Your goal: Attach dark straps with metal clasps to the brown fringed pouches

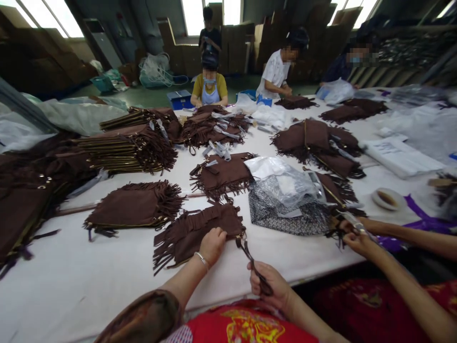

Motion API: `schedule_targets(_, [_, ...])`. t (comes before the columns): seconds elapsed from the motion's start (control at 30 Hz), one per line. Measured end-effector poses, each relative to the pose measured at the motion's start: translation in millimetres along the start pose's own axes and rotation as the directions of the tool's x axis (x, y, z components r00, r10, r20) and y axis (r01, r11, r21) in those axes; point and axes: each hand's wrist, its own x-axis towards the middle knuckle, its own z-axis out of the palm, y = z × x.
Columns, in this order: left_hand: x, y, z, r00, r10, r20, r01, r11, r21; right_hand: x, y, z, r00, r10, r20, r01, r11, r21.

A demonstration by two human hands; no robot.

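Note:
A brown fringed clutch bag (207, 228) lies on the white table in front of me, its fringe spread to the left. My left hand (213, 245) is on the bag's near right part, with its fingers curled together against the fabric. From the bag's right corner a thin brown wrist strap (252, 257) runs toward me. My right hand (269, 284) is closed around the loop end of this strap, just over the table's front edge. Another fringed bag (132, 205) lies flat to the left, and one more (224, 174) lies behind.
Bags with brass zips form a stack (121, 147) at the back left. On the right are a black-and-white woven piece (285, 200) under clear plastic, a tape roll (387, 198) and white plastic bags (402, 155). A co-worker's hands (360, 238) work close by; other people are across the table.

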Motion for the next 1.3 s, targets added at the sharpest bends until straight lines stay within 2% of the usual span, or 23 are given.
schedule_targets(0.07, [-8.3,-5.7,5.1,0.999,0.036,0.034,-0.036,0.999,-0.007,-5.1,0.5,-6.8,0.997,-0.022,-0.071,0.027,0.997,0.076])
schedule_targets(0.2, [-16.4,-19.3,2.6,0.995,0.083,0.056,-0.082,0.997,-0.013,-18.3,-4.0,-28.5,0.984,-0.139,-0.11,0.157,0.972,0.177])
schedule_targets(0.27, [-15.6,-23.2,0.1,0.992,0.104,0.071,-0.104,0.995,-0.012,-20.2,-0.9,-33.8,0.968,-0.157,-0.197,0.193,0.964,0.183])
schedule_targets(0.33, [-14.2,-24.5,-1.3,0.99,0.103,0.092,-0.103,0.995,-0.009,-18.3,8.3,-33.2,0.96,-0.064,-0.271,0.104,0.985,0.136])
schedule_targets(0.37, [-14.2,-24.2,-1.8,0.99,0.093,0.102,-0.093,0.996,-0.007,-16.8,14.2,-31.2,0.964,-0.01,-0.266,0.035,0.995,0.091])
schedule_targets(0.43, [-16.4,-21.8,-3.3,0.992,0.064,0.106,-0.064,0.998,-0.002,-14.2,24.4,-26.3,0.984,0.054,-0.172,-0.059,0.998,-0.024])
schedule_targets(0.47, [-18.5,-19.4,-4.7,0.993,0.049,0.103,-0.05,0.999,0.007,-13.5,27.3,-24.6,0.992,0.048,-0.114,-0.056,0.996,-0.067])
schedule_targets(0.53, [-23.1,-11.3,-8.7,0.996,0.022,0.088,-0.024,1.0,0.011,-12.7,26.9,-25.5,0.997,-0.013,-0.076,0.006,0.995,-0.098])
schedule_targets(0.6, [-24.6,2.3,-13.5,0.998,0.021,0.054,-0.019,0.999,-0.034,-11.9,20.0,-33.0,0.988,-0.062,-0.141,0.041,0.989,-0.145])
schedule_targets(0.7, [-14.2,30.4,-17.7,0.998,0.058,0.023,-0.055,0.989,-0.134,-11.3,7.4,-50.7,0.978,-0.068,-0.195,0.0,0.943,-0.332])
schedule_targets(0.77, [1.1,49.8,-16.4,0.991,0.096,0.098,-0.083,0.988,-0.13,-12.0,2.5,-60.8,0.977,-0.081,-0.199,-0.018,0.89,-0.455])
schedule_targets(0.83, [19.0,65.3,-12.4,0.967,0.129,0.222,-0.108,0.988,-0.106,-13.4,0.9,-67.6,0.972,-0.115,-0.207,-0.014,0.844,-0.537])
schedule_targets(0.93, [42.5,76.1,-5.5,0.928,0.144,0.342,-0.113,0.988,-0.109,-15.7,1.1,-75.4,0.969,-0.154,-0.195,0.004,0.795,-0.606])
schedule_targets(1.07, [59.4,70.4,-3.4,0.905,0.113,0.41,-0.044,0.984,-0.174,-20.3,-1.2,-87.9,0.979,-0.143,-0.144,0.029,0.802,-0.597])
schedule_targets(1.17, [65.0,64.0,-3.3,0.896,0.063,0.44,0.056,0.966,-0.252,-25.9,-4.6,-96.3,0.984,-0.121,-0.131,0.027,0.825,-0.564])
schedule_targets(1.23, [66.7,64.3,0.0,0.906,-0.013,0.424,0.147,0.947,-0.285,-29.3,-6.0,-100.2,0.984,-0.116,-0.134,0.023,0.833,-0.553])
schedule_targets(1.3, [65.2,69.4,6.0,0.925,-0.115,0.362,0.232,0.925,-0.3,-31.3,-6.3,-102.8,0.984,-0.115,-0.136,0.023,0.841,-0.54])
